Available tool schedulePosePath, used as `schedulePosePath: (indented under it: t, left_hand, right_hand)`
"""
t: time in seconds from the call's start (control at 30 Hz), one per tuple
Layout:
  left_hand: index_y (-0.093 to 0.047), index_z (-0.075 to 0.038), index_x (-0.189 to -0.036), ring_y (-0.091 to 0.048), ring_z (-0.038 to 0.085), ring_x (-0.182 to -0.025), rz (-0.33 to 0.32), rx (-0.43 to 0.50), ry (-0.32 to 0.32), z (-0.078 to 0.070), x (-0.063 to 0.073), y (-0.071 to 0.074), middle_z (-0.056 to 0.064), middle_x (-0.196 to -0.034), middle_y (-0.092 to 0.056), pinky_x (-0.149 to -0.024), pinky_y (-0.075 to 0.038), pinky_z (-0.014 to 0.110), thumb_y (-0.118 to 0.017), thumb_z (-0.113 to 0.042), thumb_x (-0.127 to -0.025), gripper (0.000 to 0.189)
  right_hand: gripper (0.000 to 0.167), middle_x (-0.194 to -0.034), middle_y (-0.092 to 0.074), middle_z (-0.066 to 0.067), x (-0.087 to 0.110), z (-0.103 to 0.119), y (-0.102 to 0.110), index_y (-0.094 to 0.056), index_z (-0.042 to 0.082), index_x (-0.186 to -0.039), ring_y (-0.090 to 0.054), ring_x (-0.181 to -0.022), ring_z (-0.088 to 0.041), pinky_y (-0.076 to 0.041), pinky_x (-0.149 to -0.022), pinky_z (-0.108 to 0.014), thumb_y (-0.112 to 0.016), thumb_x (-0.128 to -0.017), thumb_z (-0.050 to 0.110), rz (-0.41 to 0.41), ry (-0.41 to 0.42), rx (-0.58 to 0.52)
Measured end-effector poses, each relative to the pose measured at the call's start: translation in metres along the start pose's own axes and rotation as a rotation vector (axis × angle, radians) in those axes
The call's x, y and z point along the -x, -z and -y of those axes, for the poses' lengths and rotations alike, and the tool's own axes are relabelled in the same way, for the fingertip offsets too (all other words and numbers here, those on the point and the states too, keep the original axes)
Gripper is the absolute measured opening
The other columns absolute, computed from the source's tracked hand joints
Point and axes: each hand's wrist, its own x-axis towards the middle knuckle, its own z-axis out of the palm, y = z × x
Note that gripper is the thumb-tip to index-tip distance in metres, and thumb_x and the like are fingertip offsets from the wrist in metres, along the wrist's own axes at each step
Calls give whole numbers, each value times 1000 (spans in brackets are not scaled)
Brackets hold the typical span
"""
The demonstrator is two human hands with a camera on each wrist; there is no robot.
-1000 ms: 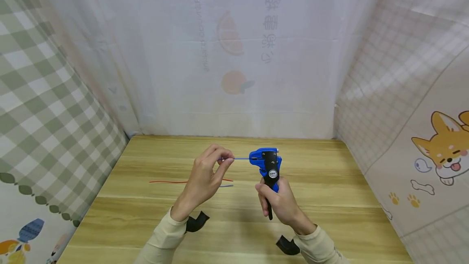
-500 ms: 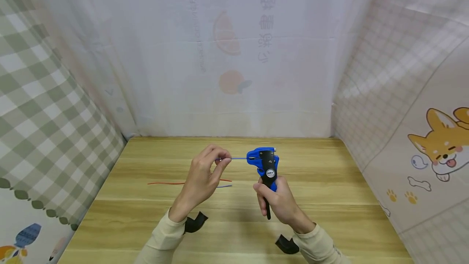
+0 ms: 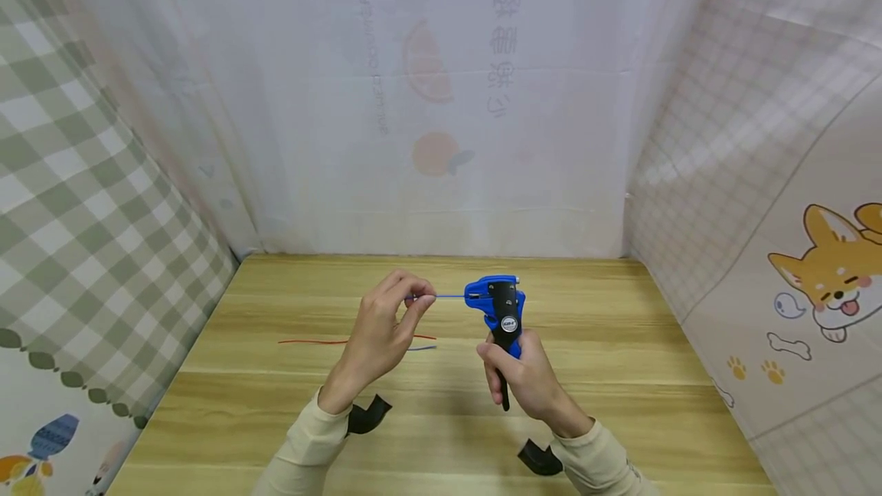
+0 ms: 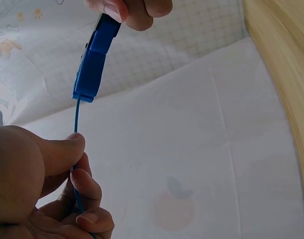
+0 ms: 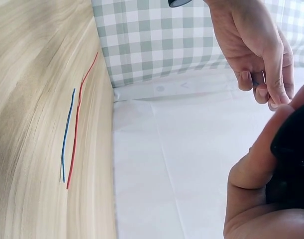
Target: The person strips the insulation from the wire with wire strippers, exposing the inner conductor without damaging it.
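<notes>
Between thumb and fingers, my left hand (image 3: 382, 327) pinches a thin blue wire (image 4: 76, 117). The wire's far end runs into the nose of a blue and black wire stripper (image 3: 501, 305). My right hand (image 3: 527, 373) grips the stripper by its handles, holding it upright above the table. In the left wrist view the wire passes down along the curled left fingers. The wire's end inside the stripper is hidden. A red wire (image 5: 76, 127) and a second blue wire (image 5: 67, 134) lie side by side on the table, partly behind my left hand in the head view.
The wooden table (image 3: 606, 312) runs back to a pale curtain (image 3: 317, 136). Checked cloth (image 3: 103, 159) hangs on the left, and a cloth printed with a dog (image 3: 837, 282) on the right. Black straps (image 3: 368, 414) show at the wrists.
The hands, stripper and pinched wire shift slightly left in the head view, along with the background. The grips and the wire's place in the stripper look the same.
</notes>
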Motion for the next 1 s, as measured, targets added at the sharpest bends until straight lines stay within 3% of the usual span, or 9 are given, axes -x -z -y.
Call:
schedulePosePath:
  t: [1.0]
  left_hand:
    - [-78,-6,-102,-72,19,-91,8,-4,4,3,2,2,7,-101,-75,-81,-63,32,-78,-2,-105,5]
  right_hand:
    - [36,-58,-48,-29,-1,0,-2,-51,-15,-84,-61,-43,-11,-53,-41,-39,-57,-113,5,20,-5,-31]
